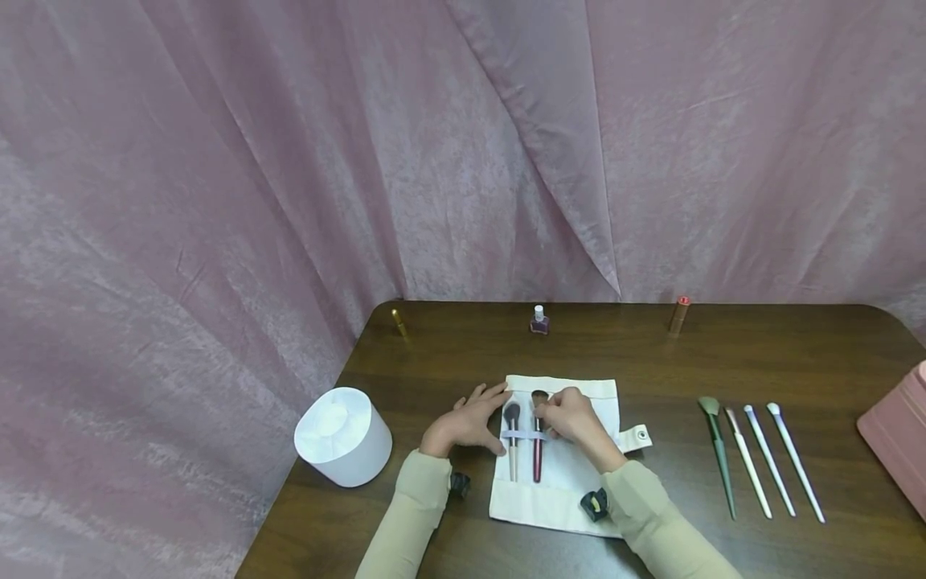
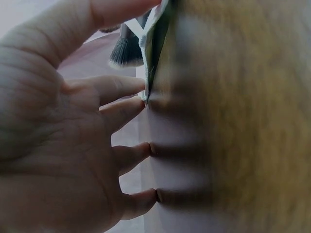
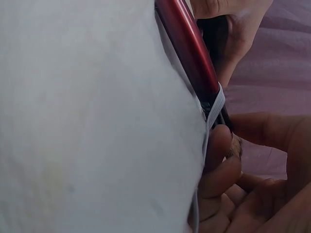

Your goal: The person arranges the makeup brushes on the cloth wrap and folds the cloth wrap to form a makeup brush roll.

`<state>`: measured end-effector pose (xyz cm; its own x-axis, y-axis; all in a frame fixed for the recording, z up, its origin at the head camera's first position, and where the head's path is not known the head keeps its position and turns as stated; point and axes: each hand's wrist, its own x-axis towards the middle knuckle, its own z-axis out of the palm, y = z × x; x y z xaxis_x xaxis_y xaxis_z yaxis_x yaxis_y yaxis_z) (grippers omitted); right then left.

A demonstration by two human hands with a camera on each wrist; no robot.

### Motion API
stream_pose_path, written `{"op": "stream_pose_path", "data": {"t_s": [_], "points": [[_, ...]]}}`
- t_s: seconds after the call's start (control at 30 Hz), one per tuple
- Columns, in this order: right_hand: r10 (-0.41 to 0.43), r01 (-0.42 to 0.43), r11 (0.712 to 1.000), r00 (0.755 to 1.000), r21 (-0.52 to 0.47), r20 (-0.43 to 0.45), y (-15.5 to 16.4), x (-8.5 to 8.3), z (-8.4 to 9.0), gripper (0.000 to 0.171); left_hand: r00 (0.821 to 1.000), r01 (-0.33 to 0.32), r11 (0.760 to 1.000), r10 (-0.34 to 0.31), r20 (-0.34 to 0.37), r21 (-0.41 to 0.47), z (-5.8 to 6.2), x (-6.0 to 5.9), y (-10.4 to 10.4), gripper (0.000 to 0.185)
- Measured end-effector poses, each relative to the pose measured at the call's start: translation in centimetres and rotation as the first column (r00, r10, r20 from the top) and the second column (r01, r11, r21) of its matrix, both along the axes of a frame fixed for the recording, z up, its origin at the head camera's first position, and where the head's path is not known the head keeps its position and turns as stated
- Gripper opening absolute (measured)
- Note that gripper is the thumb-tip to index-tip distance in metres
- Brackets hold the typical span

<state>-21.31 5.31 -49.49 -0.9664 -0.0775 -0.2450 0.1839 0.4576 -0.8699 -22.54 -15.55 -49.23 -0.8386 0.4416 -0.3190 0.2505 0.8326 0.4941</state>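
Note:
A white cloth brush roll (image 1: 567, 486) lies unrolled on the table. My right hand (image 1: 571, 416) pinches a red-handled makeup brush (image 1: 538, 460) near its dark bristle end. In the right wrist view, the brush's red handle (image 3: 190, 46) passes under a pale elastic band (image 3: 216, 103). To its left, a makeup brush with a pale handle (image 1: 513, 462) is tucked under the same band. My left hand (image 1: 473, 422) rests at the roll's left edge, fingers spread. In the left wrist view, its fingertips (image 2: 146, 196) touch the table and the cloth edge.
Right of the roll lie a green brush (image 1: 719, 458) and several pale brushes (image 1: 770, 460). A white round container (image 1: 343, 438) stands at left, a pink box (image 1: 897, 438) at far right. Along the back are a gold tube (image 1: 399, 322), nail polish (image 1: 539, 322) and lipstick (image 1: 678, 315).

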Motion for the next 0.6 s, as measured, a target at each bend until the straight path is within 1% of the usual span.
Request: {"op": "stream_pose_path", "data": {"t_s": [0.1, 0.33, 0.6], "points": [[0.016, -0.016, 1.000, 1.000, 0.025, -0.013, 0.00, -0.03, 0.06, 0.026, 1.000, 0.000, 1.000, 0.000, -0.002, 0.003, -0.01, -0.07, 0.02, 0.097], [0.066, -0.060, 0.990, 0.997, 0.130, -0.047, 0.02, -0.18, -0.07, 0.039, 1.000, 0.000, 1.000, 0.000, -0.005, 0.011, 0.05, -0.12, 0.11, 0.097], [0.107, -0.093, 0.967, 0.993, 0.237, -0.049, 0.03, 0.02, -0.14, 0.040, 1.000, -0.005, 1.000, 0.005, 0.001, 0.006, -0.08, -0.11, 0.12, 0.096]]}}
